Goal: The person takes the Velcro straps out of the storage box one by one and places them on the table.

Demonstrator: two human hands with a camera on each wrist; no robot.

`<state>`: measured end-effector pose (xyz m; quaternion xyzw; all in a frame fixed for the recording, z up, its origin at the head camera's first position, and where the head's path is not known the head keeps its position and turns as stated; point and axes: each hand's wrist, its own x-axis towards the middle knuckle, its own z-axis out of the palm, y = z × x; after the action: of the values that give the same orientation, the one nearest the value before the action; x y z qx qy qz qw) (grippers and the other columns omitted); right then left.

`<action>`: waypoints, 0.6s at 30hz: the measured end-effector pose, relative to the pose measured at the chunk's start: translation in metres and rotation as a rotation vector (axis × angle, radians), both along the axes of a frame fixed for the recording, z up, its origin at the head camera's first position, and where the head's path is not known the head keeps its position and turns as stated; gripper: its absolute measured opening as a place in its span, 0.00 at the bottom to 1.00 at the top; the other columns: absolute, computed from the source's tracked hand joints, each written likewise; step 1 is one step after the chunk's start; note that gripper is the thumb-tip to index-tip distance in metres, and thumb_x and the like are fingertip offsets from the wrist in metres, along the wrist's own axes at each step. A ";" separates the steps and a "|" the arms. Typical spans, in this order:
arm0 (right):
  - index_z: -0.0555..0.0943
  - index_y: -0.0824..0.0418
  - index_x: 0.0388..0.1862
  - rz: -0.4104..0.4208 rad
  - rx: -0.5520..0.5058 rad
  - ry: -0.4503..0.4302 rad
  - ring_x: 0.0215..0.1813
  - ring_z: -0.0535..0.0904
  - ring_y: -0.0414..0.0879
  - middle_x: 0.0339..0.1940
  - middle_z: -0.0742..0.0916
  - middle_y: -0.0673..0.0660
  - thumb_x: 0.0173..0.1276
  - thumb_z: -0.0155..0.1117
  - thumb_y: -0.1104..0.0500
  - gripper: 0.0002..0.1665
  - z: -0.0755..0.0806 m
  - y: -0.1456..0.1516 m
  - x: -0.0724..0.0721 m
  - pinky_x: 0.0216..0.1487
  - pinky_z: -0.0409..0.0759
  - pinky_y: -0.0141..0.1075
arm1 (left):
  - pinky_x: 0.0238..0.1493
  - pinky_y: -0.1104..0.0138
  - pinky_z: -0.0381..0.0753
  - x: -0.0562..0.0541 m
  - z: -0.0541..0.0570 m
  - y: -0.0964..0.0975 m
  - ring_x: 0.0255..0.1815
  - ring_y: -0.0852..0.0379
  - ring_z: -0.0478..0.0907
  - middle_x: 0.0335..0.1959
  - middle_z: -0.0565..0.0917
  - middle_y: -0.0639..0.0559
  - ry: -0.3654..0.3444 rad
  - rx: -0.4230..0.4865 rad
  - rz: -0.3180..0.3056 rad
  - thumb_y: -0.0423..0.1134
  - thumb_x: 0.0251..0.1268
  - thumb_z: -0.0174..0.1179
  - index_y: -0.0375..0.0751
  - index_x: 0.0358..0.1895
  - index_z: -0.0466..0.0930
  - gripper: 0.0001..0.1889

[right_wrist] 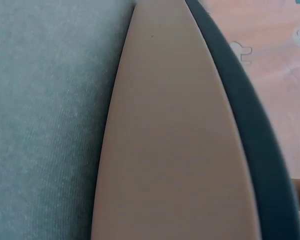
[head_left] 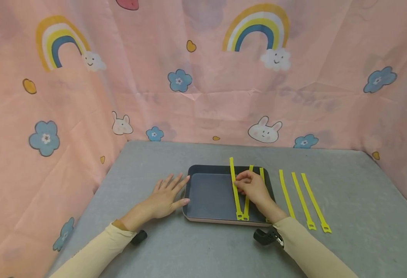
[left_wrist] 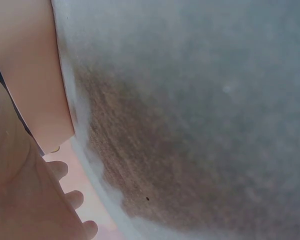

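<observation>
In the head view, a shallow dark baking tray (head_left: 206, 197) with a beige outer wall lies mid-table. My right hand (head_left: 255, 189), over its right half, pinches a yellow hook-and-loop cable tie (head_left: 237, 199) near the middle. That tie slants up past the far rim, its slotted end low in the tray. Another yellow tie (head_left: 247, 204) lies beside it, and a further tie (head_left: 261, 173) is partly hidden by my hand. With fingers spread, my left hand (head_left: 163, 199) touches the tray's left edge. The left wrist view shows part of that hand (left_wrist: 20, 185) beside the tray's wall (left_wrist: 35, 75).
Right of the tray, three more yellow ties lie roughly parallel on the grey tabletop: a near one (head_left: 285, 189), a middle one (head_left: 302, 199) and an outer one (head_left: 314, 200). A pink patterned curtain (head_left: 206, 112) encloses the table's back and sides. The tray's outer wall (right_wrist: 170, 125) fills the right wrist view.
</observation>
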<state>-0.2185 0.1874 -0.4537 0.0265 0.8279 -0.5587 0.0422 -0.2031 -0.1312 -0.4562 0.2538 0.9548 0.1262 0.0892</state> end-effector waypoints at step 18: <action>0.84 0.63 0.55 0.062 -0.017 -0.046 0.50 0.79 0.47 0.58 0.84 0.61 0.77 0.52 0.64 0.16 0.009 0.002 0.010 0.57 0.82 0.40 | 0.76 0.33 0.41 0.001 0.001 0.001 0.83 0.36 0.38 0.83 0.43 0.47 0.008 -0.003 -0.002 0.65 0.75 0.41 0.59 0.81 0.38 0.40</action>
<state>-0.2090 0.1890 -0.4448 0.0131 0.8223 -0.5634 0.0786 -0.2021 -0.1304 -0.4552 0.2551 0.9551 0.1238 0.0858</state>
